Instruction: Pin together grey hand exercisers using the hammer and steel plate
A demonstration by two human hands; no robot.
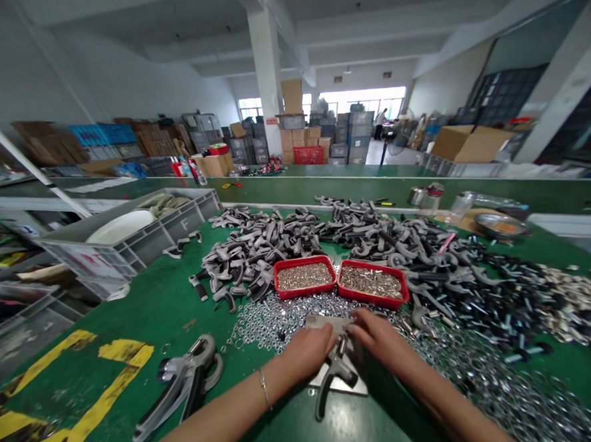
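My left hand (313, 346) is closed on a grey-and-black plier-like clamp part (329, 382), its curved handle pointing toward me. The part lies over a flat metal plate (354, 385) on the green table. At the plate's far end, my right hand (377, 334) has its fingers pinched together by the part's head; whatever they hold is too small or hidden to make out. To the left lies a two-handled clamp (185, 381) with curved jaws. Just beyond my hands stand a red tray of small metal pieces (306, 291) and a red tray of pins (375, 297).
Grey-and-black clamp parts (266, 239) are heaped behind the trays. Loose metal rings (261, 322) surround the plate, with more rings (500, 382) at right. Black-headed bolts (510, 294) are piled farther right. A grey crate (141, 247) stands left; yellow-black tape (86, 407) marks the table.
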